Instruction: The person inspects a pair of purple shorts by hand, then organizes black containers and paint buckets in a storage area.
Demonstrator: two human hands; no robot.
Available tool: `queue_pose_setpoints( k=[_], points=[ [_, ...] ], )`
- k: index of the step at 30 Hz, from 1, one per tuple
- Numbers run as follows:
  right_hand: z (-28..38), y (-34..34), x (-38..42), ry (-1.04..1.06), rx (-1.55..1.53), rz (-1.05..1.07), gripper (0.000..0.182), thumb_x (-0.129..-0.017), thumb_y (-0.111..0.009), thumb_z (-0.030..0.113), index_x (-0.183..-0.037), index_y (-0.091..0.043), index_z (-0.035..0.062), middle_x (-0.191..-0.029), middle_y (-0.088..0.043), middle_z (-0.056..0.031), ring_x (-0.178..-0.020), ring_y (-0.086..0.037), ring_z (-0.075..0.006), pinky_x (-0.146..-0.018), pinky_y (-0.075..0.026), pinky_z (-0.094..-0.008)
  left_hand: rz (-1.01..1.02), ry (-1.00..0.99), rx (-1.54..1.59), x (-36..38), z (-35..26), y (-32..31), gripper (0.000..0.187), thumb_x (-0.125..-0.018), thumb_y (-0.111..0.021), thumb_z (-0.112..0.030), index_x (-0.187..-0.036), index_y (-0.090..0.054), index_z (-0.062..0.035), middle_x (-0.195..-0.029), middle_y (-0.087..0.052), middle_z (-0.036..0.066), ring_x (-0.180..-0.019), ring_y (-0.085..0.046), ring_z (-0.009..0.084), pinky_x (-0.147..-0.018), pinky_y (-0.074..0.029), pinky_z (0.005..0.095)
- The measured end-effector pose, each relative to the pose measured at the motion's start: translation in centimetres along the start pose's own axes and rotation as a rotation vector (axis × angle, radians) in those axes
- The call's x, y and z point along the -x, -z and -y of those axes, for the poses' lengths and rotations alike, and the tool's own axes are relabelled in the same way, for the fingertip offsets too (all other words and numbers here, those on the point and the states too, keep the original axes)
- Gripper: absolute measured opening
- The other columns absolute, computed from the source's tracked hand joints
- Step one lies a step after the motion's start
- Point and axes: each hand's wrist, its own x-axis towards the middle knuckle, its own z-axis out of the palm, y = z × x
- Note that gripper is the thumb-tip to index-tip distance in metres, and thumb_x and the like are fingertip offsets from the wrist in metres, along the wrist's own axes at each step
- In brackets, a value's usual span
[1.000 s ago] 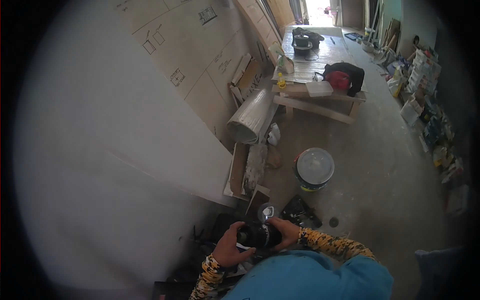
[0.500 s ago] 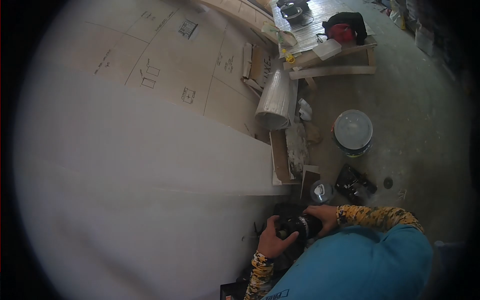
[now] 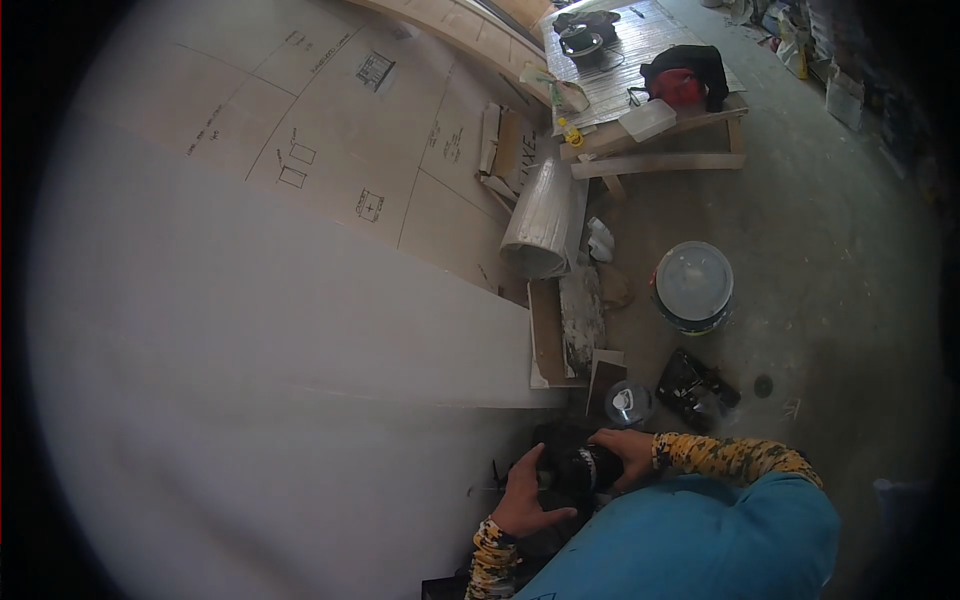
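Note:
A black cylindrical object (image 3: 590, 468) with white markings round its side is held low in front of my body, near the white wall. My right hand (image 3: 627, 457) grips its right end, fingers over the top. My left hand (image 3: 526, 497) is curved about its left end, with thumb and fingers on opposite sides. What the object is cannot be made out, since the hands and dark surroundings hide much of it. Dark items lie below and behind it, too dim to name.
A lidded bucket (image 3: 695, 281), a black tray (image 3: 697, 390) and a clear round tub (image 3: 629, 402) are on the floor. A foil roll (image 3: 545, 225) leans by the marked wall (image 3: 330, 130). A wooden bench (image 3: 660, 165) carries a red and black bag (image 3: 685, 80) and a plastic box (image 3: 648, 120).
The view has tilted, so the bench, bucket and tray appear lower. Both hands sit slightly lower and further left in view, still at the black cylinder.

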Motion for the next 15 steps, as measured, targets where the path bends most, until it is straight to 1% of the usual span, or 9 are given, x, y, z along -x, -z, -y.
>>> queue_pose_setpoints(
  k=[2, 3, 5, 7, 9, 11, 12, 14, 15],
  points=[
    [0.1, 0.0, 0.0, -0.003, -0.006, -0.009, 0.095, -0.055, -0.084, 0.035, -0.129, -0.039, -0.0034, -0.122, -0.049, -0.0204, -0.113, -0.053, -0.0361, -0.096, -0.045, -0.0416, 0.061, 0.37, 0.314, 0.0, -0.4, -0.1, 0.091, -0.072, -0.082, -0.038, -0.137, -0.031, 0.0013, -0.12, -0.053, 0.023, -0.112, -0.056, 0.0334, -0.093, -0.046, 0.0393],
    [0.1, 0.0, 0.0, -0.004, -0.008, -0.01, 0.095, -0.055, -0.084, 0.035, -0.129, -0.039, -0.0034, -0.122, -0.049, -0.0204, -0.113, -0.053, -0.036, -0.096, -0.045, -0.0417, 0.059, 0.371, 0.318, -0.1, -0.4, -0.3, 0.091, -0.072, -0.082, -0.038, -0.137, -0.031, 0.0013, -0.12, -0.053, 0.023, -0.112, -0.056, 0.0334, -0.093, -0.046, 0.0393],
    [0.0, -0.3, 0.0, -0.009, -0.014, -0.007, 0.095, -0.055, -0.084, 0.034, -0.129, -0.039, -0.0033, -0.121, -0.05, -0.0203, -0.113, -0.053, -0.0359, -0.096, -0.045, -0.0417, 0.07, 0.48, 0.321, -0.2, -0.1, -0.8, 0.088, -0.072, -0.081, -0.042, -0.135, -0.035, 0.0, -0.116, -0.058, 0.023, -0.106, -0.06, 0.0342, -0.09, -0.049, 0.0393],
    [-0.2, -0.6, -0.2, 0.011, -0.011, -0.038, 0.093, -0.052, -0.085, 0.032, -0.127, -0.041, -0.0018, -0.119, -0.051, -0.0204, -0.112, -0.054, -0.0363, -0.095, -0.045, -0.0415, 0.066, 0.493, 0.262, -0.6, -0.7, -0.6, 0.087, -0.072, -0.079, -0.045, -0.132, -0.038, 0.001, -0.113, -0.06, 0.024, -0.104, -0.061, 0.0352, -0.088, -0.05, 0.0392],
    [0.0, -0.8, -0.1, 0.016, -0.003, -0.042, 0.093, -0.052, -0.085, 0.032, -0.127, -0.041, -0.0018, -0.119, -0.051, -0.0202, -0.111, -0.054, -0.0362, -0.095, -0.046, -0.0414, 0.055, 0.51, 0.205, -0.9, -1.3, -0.5, 0.085, -0.071, -0.078, -0.048, -0.13, -0.041, 0.002, -0.109, -0.062, 0.025, -0.102, -0.063, 0.0362, -0.087, -0.051, 0.0391],
    [0.1, -0.9, 0.0, 0.024, 0.007, -0.054, 0.092, -0.052, -0.085, 0.032, -0.126, -0.041, -0.0018, -0.118, -0.051, -0.0201, -0.111, -0.054, -0.0361, -0.094, -0.046, -0.0412, 0.128, 0.768, 0.156, -1.5, -1.7, -0.6, 0.083, -0.072, -0.078, -0.047, -0.129, -0.042, 0.0017, -0.107, -0.063, 0.024, -0.1, -0.063, 0.0374, -0.085, -0.051, 0.0407],
    [0.2, -0.9, 0.0, 0.023, -0.004, -0.046, 0.093, -0.053, -0.084, 0.033, -0.127, -0.041, -0.0021, -0.119, -0.051, -0.0198, -0.112, -0.054, -0.0356, -0.095, -0.045, -0.0413, 0.126, 0.765, 0.156, -1.9, -2.1, -0.3, 0.083, -0.072, -0.078, -0.047, -0.129, -0.042, 0.0017, -0.107, -0.063, 0.024, -0.1, -0.063, 0.0374, -0.085, -0.051, 0.0407],
    [0.1, -1.2, 0.3, 0.018, -0.013, -0.034, 0.093, -0.054, -0.083, 0.034, -0.128, -0.04, -0.0024, -0.12, -0.05, -0.0195, -0.112, -0.053, -0.0351, -0.095, -0.045, -0.0414, 0.255, 0.773, 0.076, -2.1, -3.0, 0.4, 0.085, -0.072, -0.079, -0.043, -0.132, -0.039, 0.0016, -0.111, -0.061, 0.024, -0.103, -0.061, 0.0385, -0.087, -0.05, 0.0416],
    [-0.1, -1.6, 0.4, 0.016, -0.015, -0.033, 0.093, -0.054, -0.083, 0.034, -0.128, -0.04, -0.0023, -0.12, -0.05, -0.0195, -0.112, -0.053, -0.035, -0.095, -0.045, -0.0414, 0.253, 0.771, 0.078, -1.6, -2.3, 0.1, 0.085, -0.072, -0.079, -0.043, -0.132, -0.039, 0.0016, -0.111, -0.061, 0.024, -0.103, -0.061, 0.0385, -0.087, -0.05, 0.0416]
  ],
)
